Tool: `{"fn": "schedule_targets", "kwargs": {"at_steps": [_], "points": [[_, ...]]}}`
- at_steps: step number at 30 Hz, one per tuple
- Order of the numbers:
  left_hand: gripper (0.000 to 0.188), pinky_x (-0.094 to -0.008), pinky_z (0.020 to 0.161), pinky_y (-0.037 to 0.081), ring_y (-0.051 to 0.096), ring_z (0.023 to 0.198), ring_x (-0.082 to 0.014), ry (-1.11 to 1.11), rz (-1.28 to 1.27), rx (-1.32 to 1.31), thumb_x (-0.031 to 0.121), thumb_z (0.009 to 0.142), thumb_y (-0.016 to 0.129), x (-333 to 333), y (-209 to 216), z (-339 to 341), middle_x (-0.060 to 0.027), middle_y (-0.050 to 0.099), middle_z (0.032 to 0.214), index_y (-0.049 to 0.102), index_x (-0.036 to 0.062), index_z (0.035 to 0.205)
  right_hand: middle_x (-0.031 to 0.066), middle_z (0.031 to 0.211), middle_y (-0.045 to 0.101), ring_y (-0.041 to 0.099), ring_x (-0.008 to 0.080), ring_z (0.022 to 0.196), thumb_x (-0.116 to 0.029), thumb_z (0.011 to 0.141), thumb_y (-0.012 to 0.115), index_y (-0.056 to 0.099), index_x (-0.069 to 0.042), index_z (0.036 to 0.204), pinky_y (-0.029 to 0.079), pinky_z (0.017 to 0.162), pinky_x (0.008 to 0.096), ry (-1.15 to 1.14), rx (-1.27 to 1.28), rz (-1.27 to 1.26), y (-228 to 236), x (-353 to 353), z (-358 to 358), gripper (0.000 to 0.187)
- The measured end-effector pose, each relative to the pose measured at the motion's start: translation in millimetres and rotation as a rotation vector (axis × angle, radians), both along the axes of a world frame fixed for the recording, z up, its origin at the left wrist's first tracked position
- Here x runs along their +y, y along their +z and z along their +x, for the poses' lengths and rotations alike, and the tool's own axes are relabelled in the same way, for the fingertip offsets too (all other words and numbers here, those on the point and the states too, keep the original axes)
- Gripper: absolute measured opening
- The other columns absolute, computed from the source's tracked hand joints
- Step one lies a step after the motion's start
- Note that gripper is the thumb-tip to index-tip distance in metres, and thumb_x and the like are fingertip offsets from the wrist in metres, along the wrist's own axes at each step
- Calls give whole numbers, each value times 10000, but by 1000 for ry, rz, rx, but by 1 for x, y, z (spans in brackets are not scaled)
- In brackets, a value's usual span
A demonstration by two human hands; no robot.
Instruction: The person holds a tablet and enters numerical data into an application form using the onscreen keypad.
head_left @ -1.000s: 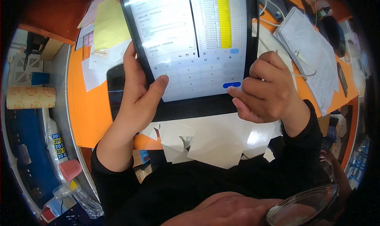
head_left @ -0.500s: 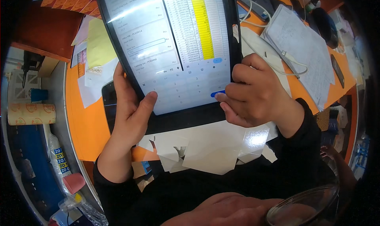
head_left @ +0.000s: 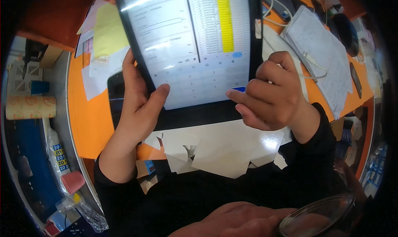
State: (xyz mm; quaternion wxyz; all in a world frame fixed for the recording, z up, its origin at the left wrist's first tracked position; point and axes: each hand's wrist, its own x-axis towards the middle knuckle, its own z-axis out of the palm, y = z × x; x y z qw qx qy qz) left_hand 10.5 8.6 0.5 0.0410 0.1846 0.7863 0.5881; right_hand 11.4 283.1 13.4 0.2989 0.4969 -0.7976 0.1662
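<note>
A tablet (head_left: 195, 81) with a dark frame is tilted up in front of me. Its lit screen shows a form, a table with a yellow column and a number keypad. My left hand (head_left: 139, 104) grips its lower left side, fingers behind the edge and thumb over the keypad. At the lower right of the screen, my right hand (head_left: 271, 94) holds nothing. One finger points at the keypad beside a blue key; its other fingers are bent. Whether that fingertip touches the glass, I cannot tell.
An orange desk (head_left: 89, 129) carries yellow paper (head_left: 108, 31), a stack of written sheets (head_left: 319, 50), a white cable (head_left: 317, 74) and a dark flat device (head_left: 116, 98). Glossy white sheets (head_left: 222, 154) lie below the tablet. A pink cup (head_left: 73, 182) and a patterned roll (head_left: 31, 107) are at left.
The tablet has shifted up and slightly right in view, and the form on its screen has changed. My right fingertip has come off the blue key to its left side. My left hand keeps its grip.
</note>
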Motion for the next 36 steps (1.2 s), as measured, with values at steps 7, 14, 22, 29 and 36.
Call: {"fn": "schedule_targets", "kwargs": {"at_steps": [7,14,22,29,36], "points": [[805,-452,1140,166,221,1409,-332,3,-71,36,-9,861,506,1,1,1,-261,237,1459,-11,52,1475,-31,565,469,430,148,609,-221,721,637,767,-97,793,345,677,346,-35,9,33,1,0,1,194],[818,-463,1145,159,211,1415,-339,4,-50,23,-24,852,499,1,1,0,-258,229,1466,-26,42,1475,-32,573,480,436,158,619,-229,723,641,772,-108,808,349,692,362,-21,15,6,-3,0,0,198],[910,-479,1131,223,228,1405,-357,1,-26,-3,-39,791,555,3,0,1,-262,242,1452,-41,52,1473,62,1216,601,375,244,1141,-450,881,565,727,-238,1098,252,946,409,-217,23,104,-4,-10,6,343],[1128,-460,1094,341,339,1350,-341,54,-12,30,49,667,757,8,-6,2,-228,292,1427,-17,90,1488,49,1492,390,187,299,1353,-555,913,464,628,-355,1242,126,1039,457,-292,12,230,-19,-18,8,419],[1205,-469,1097,336,322,1358,-344,35,-38,32,104,653,812,8,-5,2,-234,263,1448,-61,105,1484,28,1503,376,175,289,1370,-574,906,458,594,-370,1275,80,1047,492,-292,-14,219,-24,-21,9,442]]}}
